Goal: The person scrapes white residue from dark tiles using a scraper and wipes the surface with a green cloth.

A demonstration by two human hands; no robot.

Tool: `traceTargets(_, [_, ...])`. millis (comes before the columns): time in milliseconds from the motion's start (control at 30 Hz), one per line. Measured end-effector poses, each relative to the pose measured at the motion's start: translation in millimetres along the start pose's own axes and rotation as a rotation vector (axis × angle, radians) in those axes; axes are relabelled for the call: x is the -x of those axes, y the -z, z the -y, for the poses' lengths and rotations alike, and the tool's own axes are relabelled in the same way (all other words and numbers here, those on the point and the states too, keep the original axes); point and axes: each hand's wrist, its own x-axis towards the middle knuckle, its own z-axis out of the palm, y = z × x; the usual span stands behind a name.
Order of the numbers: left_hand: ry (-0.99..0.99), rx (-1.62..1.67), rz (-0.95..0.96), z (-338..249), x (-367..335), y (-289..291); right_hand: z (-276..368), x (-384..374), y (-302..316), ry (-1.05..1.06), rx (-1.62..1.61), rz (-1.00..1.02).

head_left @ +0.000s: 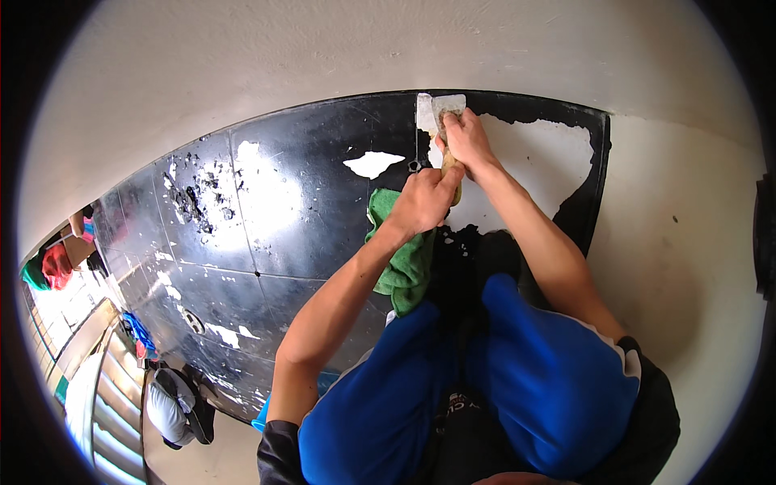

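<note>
My right hand (469,144) and my left hand (427,199) are both closed on a scraper (449,103) with a wide, flat, whitish blade. The right hand grips just behind the blade, and the left is lower, round the yellowish handle. The blade lies against the far edge of a black-coated tiled floor (323,153), beside a narrow bare white strip. Under my right forearm, a large white patch (537,158) shows where the black coating is gone. A green cloth (404,271) lies beneath my left wrist, near my knees.
A pale wall (323,48) rises along the floor's far edge, with another on the right. Loose black flakes (194,202) and smaller white patches mark the floor at left. A grey-and-black bag-like bundle (176,406) sits at lower left, near white railings (113,412). Coloured cloths hang beyond.
</note>
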Motion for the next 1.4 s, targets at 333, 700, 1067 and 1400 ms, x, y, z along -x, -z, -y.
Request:
traceTargets(333, [0.04,0.092,-0.033,-3,-2,-2,-2,-2,1,0.031,-0.035,0.015])
traceTargets(700, [0.151,0.101,-0.008,4,-6,-2,-1,-4,-4,0.054,-0.03,0.015])
traceTargets(1067, [-0.031,0.044,-0.041,1,-3,2,1,-4,-2,0.048,-0.034,0.001])
traceTargets(1400, [0.057,0.094,-0.049,5,-4,-3,2,-2,-3,0.044,-0.002,-0.022])
